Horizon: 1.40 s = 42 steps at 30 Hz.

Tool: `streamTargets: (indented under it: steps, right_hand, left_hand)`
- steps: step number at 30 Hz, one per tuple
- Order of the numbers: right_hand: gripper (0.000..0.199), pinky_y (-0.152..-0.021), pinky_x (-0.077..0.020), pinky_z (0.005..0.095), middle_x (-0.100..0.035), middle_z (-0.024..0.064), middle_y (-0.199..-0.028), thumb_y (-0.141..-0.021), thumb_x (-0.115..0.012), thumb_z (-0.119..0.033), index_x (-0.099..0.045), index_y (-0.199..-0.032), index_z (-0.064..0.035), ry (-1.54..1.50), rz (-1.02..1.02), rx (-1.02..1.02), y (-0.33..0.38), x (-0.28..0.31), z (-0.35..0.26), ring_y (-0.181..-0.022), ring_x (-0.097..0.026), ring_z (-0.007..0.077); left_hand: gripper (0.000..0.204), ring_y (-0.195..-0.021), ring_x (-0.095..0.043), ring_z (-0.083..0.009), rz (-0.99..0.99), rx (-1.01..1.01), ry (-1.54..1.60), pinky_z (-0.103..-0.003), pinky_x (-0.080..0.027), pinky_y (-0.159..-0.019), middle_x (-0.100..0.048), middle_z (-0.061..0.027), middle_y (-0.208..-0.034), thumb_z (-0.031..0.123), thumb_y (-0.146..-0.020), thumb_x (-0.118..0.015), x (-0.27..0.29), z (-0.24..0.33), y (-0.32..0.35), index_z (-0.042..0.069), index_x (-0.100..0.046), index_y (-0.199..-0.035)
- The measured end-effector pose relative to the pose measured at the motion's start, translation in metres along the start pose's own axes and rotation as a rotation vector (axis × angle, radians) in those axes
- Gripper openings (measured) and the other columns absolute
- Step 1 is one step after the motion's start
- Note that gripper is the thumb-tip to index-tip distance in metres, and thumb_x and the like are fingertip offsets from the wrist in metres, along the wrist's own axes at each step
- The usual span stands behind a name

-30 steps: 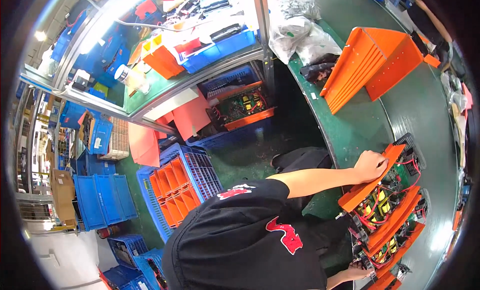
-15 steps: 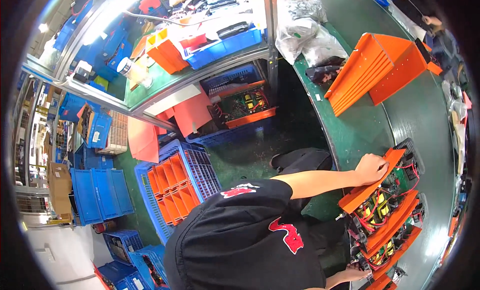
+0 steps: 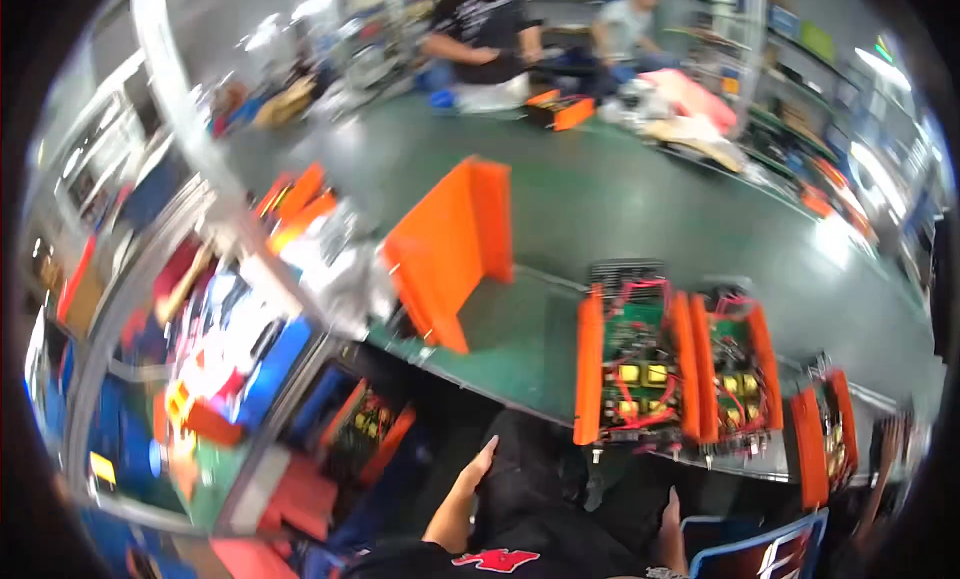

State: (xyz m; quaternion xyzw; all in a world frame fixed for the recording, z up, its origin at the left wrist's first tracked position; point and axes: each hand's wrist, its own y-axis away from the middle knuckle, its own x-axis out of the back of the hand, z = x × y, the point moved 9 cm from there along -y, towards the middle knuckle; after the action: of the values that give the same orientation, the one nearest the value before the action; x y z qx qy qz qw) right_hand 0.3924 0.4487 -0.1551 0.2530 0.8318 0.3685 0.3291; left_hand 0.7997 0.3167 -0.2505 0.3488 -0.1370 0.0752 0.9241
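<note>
My left hand (image 3: 480,466) is low beside my dark trousers, its fingers stretched and holding nothing. On the other side of my lap, my right hand (image 3: 671,509) shows edge-on, with straight fingers and nothing visible in it. Both are apart from the bench. Nearest to them, at the bench edge, stands a circuit board assembly (image 3: 640,364) with orange side panels, yellow transformers and red wires. A second such assembly (image 3: 735,379) sits right against it. Farther right is a third assembly (image 3: 833,434), tilted in this view.
A large folded orange panel (image 3: 440,254) stands on the green bench (image 3: 530,329). Clear plastic bags (image 3: 345,279) lie left of it. A blue crate rim (image 3: 760,544) is near my right hand. People work across the bench; another hand (image 3: 885,444) shows far right.
My head view has swung round to the right and up. My left hand has let go of the orange panel, and my right hand has left the assemblies; both are now by my lap.
</note>
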Motion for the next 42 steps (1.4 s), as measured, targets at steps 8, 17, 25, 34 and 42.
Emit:
streamTargets:
  steps: [8, 17, 25, 34, 42]
  right_hand:
    - [0.062, -0.083, -0.0492, 0.0372, -0.063, 0.0124, -0.104, -0.088, -0.045, -0.053, -0.058, -0.116, 0.0003, 0.237, 0.349, 0.2, -0.155, 0.208, 0.041, -0.094, -0.061, 0.0244]
    - [0.073, -0.088, -0.0422, 0.0354, -0.06, 0.0185, -0.11, -0.084, -0.048, -0.057, -0.054, -0.118, 0.0077, 0.523, 0.674, 0.182, -0.137, 0.221, 0.033, -0.102, -0.058, 0.0271]
    - [0.026, -0.07, -0.0425, 0.0235, -0.059, 0.0036, -0.083, -0.088, -0.056, -0.022, -0.058, -0.096, 0.0026, 0.118, 0.693, 1.031, 0.05, 0.137, -0.072, -0.079, -0.054, 0.0101]
    - [0.06, -0.094, -0.0371, 0.0306, -0.047, 0.015, -0.12, -0.091, -0.055, -0.027, -0.028, -0.133, 0.0072, 0.38, 0.74, 1.25, 0.09, 0.023, -0.182, -0.106, -0.051, 0.0213]
    - [0.049, -0.093, -0.0358, 0.0285, -0.051, 0.0092, -0.114, -0.087, -0.059, -0.02, -0.037, -0.124, 0.0032, -0.075, 0.367, 1.118, 0.099, -0.004, -0.185, -0.104, -0.048, 0.0174]
  left_hand:
    - [0.047, -0.082, -0.064, -0.0217, -0.667, 0.166, 0.754, -0.03, -0.051, -0.076, -0.066, -0.0128, -0.094, 0.04, -0.091, -0.048, -0.071, 0.051, 0.057, -0.002, -0.059, -0.109]
    - [0.052, -0.085, -0.064, -0.026, -0.537, 0.337, 0.551, -0.034, -0.05, -0.078, -0.063, -0.0181, -0.095, 0.045, -0.088, -0.049, -0.062, 0.009, -0.002, -0.002, -0.062, -0.106]
    - [0.042, -0.074, -0.065, -0.0183, -0.43, -0.28, -0.167, -0.028, -0.047, -0.064, -0.067, -0.0127, -0.077, 0.037, -0.09, -0.051, -0.038, 0.152, 0.074, -0.003, -0.065, -0.088]
    - [0.06, -0.113, -0.038, -0.0397, -0.036, -1.431, -0.401, -0.045, -0.032, -0.096, -0.045, -0.0237, -0.118, 0.025, -0.077, -0.066, -0.112, 0.315, 0.248, -0.004, -0.041, -0.123]
    - [0.074, -0.116, -0.044, -0.038, 0.018, -1.448, -0.393, -0.04, -0.039, -0.096, -0.043, -0.0217, -0.126, 0.027, -0.067, -0.077, -0.107, 0.294, 0.243, -0.001, -0.041, -0.126]
